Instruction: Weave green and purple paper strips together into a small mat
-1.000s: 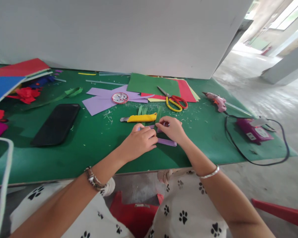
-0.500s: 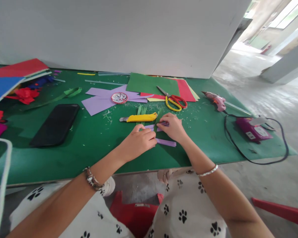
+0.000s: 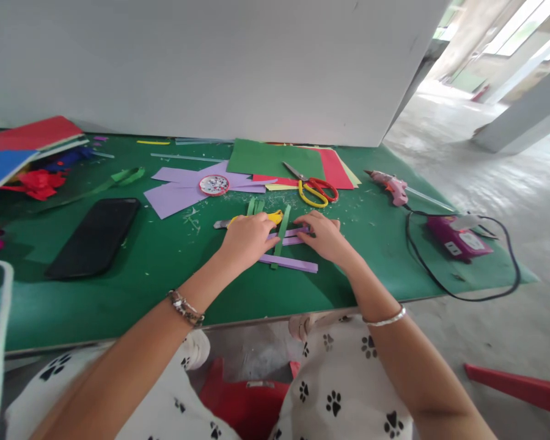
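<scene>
My left hand (image 3: 247, 238) is closed at the left end of a purple paper strip (image 3: 291, 233), thumb and forefinger on either side of it. It lies across the yellow utility knife (image 3: 275, 217), hiding the middle of its handle. My right hand (image 3: 323, 237) has its fingertips closed on the right end of the purple strips. Between my hands, a green paper strip (image 3: 282, 231) stands across the purple ones. Closer to me, another purple strip (image 3: 296, 264) crosses the green strip's lower end. More green strips (image 3: 255, 206) lie partly hidden behind the knife.
Scissors (image 3: 314, 187) rest on coloured paper sheets (image 3: 275, 160). A round dish of small beads (image 3: 214, 184) sits on purple paper (image 3: 169, 198). At left lies a black phone (image 3: 94, 238); at right, a pink glue gun (image 3: 389, 185) and a purple power box (image 3: 458, 237) with a looping cable.
My left hand has moved up and left over the knife, uncovering the green strip and more of the near purple strip. My right hand stays near the purple strips. The view has shifted slightly.
</scene>
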Available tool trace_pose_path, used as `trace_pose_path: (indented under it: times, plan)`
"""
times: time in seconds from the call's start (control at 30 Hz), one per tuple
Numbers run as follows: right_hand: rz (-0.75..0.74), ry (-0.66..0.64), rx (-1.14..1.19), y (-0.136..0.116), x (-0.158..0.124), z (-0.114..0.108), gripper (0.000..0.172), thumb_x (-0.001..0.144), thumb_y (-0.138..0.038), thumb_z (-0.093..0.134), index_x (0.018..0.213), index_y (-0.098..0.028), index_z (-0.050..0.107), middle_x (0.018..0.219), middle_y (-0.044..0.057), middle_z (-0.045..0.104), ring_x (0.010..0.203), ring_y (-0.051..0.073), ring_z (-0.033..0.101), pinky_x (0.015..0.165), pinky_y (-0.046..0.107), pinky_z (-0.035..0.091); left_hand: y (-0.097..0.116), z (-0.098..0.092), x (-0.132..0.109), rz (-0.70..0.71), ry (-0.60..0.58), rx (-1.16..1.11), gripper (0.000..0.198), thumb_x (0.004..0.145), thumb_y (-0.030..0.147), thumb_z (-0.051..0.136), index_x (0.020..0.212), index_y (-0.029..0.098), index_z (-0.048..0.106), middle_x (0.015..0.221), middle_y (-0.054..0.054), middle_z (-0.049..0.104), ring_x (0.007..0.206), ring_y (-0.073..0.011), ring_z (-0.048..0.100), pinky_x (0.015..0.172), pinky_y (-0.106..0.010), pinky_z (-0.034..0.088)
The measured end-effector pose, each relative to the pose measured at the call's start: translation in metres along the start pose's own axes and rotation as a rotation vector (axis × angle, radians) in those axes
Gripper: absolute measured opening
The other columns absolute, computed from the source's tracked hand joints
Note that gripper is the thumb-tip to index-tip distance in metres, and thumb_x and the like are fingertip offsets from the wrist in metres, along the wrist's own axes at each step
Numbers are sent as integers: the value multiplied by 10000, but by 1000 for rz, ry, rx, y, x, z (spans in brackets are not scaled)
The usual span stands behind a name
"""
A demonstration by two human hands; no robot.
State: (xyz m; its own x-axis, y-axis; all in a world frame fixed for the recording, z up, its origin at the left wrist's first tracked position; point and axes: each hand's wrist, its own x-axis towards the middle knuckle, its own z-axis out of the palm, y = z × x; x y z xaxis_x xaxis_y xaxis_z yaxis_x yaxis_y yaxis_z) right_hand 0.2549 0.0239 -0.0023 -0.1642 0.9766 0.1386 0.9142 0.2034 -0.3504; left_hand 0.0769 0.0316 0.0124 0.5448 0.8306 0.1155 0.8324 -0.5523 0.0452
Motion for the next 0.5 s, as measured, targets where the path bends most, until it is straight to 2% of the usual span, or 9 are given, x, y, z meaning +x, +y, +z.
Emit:
trace_pose_path:
  times: [0.13, 0.23, 0.5]
  plan:
    - [55, -32, 24, -2, 3, -3, 120, 723, -133, 566, 791, -191, 646, 800, 25, 620, 771, 176, 535, 620, 283, 221, 3, 4, 2, 18, -17, 23, 208, 806, 310, 580, 917, 156, 664, 902, -67, 667, 797, -240, 637, 670, -329, 435]
    - [78, -19, 53, -3, 3, -3, 47, 725, -173, 601, 698, -184, 639, 733, 9, 620, 703, 152, 521, 627, 290, 211, 1, 8, 1, -6, 1, -33, 207, 789, 295, 601, 942, 171, 665, 904, -54, 675, 788, -232, 639, 643, -309, 436]
    - [105, 26, 86, -3, 2, -5, 147, 748, -254, 619, 618, -202, 664, 681, -5, 643, 664, 135, 524, 677, 316, 204, 1, 13, -3, -66, 21, -174, 189, 782, 278, 610, 941, 187, 658, 911, -31, 677, 795, -207, 633, 541, -261, 392]
